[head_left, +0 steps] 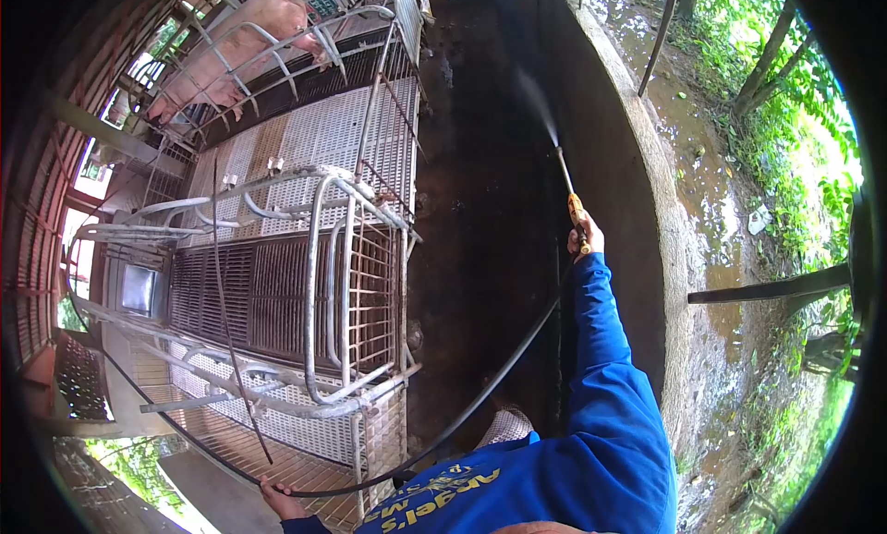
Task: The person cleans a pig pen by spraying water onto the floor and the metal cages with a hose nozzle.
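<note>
My right hand [586,236] is wrapped round the handle of a yellow spray gun [577,207] with a thin metal lance. From its tip a white jet of water [536,100] shoots forward along the dark aisle floor beside the low wall. In my left hand [282,499], at the lower left, the fingers are closed on a black hose [360,485]. This hose curves across the front of my body and up toward the gun; another stretch runs away to the left over the pen rails.
Left of the wet aisle [480,229] stands a metal-railed crate [370,312] with slatted flooring. A pig [231,49] is in the pen at the upper left. A concrete wall [647,155] borders the right, with muddy ground and plants beyond.
</note>
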Demonstrator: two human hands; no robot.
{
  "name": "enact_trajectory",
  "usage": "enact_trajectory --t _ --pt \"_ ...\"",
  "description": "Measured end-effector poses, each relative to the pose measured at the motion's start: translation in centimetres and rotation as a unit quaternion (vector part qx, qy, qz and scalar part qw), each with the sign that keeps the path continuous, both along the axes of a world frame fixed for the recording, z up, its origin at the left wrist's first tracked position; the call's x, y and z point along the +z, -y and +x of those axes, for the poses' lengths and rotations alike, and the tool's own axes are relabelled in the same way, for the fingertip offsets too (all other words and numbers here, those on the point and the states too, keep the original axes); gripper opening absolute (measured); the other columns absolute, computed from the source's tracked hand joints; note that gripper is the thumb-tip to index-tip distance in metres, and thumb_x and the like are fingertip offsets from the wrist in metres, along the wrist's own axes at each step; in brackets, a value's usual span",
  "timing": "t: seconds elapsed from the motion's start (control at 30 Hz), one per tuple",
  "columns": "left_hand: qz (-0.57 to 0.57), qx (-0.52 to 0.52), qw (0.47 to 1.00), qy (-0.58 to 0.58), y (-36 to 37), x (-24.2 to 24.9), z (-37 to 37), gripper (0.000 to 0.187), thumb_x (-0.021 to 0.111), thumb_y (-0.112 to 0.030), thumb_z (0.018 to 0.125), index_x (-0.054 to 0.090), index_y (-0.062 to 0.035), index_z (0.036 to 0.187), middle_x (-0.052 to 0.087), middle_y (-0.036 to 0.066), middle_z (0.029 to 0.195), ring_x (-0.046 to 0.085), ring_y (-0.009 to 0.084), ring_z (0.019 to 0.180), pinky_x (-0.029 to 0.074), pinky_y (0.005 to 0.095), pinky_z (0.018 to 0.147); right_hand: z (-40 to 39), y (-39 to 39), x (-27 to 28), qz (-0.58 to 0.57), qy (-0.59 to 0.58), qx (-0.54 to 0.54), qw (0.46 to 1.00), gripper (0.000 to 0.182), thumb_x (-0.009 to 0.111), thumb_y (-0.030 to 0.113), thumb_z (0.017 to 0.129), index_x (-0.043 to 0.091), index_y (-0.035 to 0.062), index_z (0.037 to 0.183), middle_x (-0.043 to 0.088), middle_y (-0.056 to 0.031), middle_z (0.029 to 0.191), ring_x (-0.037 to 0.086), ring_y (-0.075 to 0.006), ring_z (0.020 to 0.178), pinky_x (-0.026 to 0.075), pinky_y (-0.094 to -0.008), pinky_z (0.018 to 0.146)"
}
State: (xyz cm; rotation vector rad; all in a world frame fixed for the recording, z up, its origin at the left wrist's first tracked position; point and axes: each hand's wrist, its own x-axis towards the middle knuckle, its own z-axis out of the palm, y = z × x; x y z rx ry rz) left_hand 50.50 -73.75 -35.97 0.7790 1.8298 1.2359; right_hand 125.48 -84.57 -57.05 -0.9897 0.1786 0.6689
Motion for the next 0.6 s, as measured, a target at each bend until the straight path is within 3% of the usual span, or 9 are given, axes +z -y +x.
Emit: enact_trajectory --t 0.1,0.23,0.33,0.6 --pt "-0.005 0.012 1.000 0.000 -0.2 -0.2 0.3 0.026 0.038 -0.037 0.086 0.042 -0.0185 0.104 0.035 -0.004 0.059 0.031 0.0059 0.046 0.033 0.0230 0.047 0.3 -0.9 0.9 -0.002 0.021 -0.007 1.000 0.040 0.042 0.022 0.077 0.047 0.0082 0.115 0.040 -0.0032 0.044 0.033 -0.0121 0.030 0.029 -0.0251 0.030" --pt "-0.006 0.039 0.999 0.009 -0.1 0.4 1.4 0.028 0.040 -0.037 0.085 0.044 -0.0165 0.105 0.035 -0.005 0.059 0.031 0.0061 0.046 0.033 0.0238 0.045 0.7 -1.8 1.2 0.052 0.038 0.018 0.998 0.039 0.043 0.016 0.075 0.050 0.0077 0.112 0.042 -0.0032 0.051 0.040 -0.0116 0.033 0.031 -0.0231 0.029" --pt "-0.005 0.017 1.000 0.002 0.1 0.4 0.8 0.028 0.035 -0.036 0.087 0.042 -0.0180 0.107 0.034 -0.004 0.060 0.031 0.0060 0.047 0.033 0.0227 0.048 0.3 -3.1 1.2 0.019 0.038 -0.025 0.999 0.039 0.042 0.013 0.074 0.050 0.0070 0.112 0.042 -0.0033 0.052 0.041 -0.0117 0.033 0.032 -0.0231 0.029" --pt "0.018 0.004 0.999 -0.026 0.8 1.4 1.1 0.029 0.037 -0.035 0.087 0.042 -0.0148 0.107 0.035 -0.004 0.059 0.031 0.0062 0.046 0.033 0.0234 0.045 -1.1 -4.7 0.4 0.019 0.012 -0.033 0.999 0.039 0.042 0.010 0.072 0.051 0.0059 0.110 0.044 -0.0040 0.053 0.042 -0.0119 0.033 0.034 -0.0230 0.028"
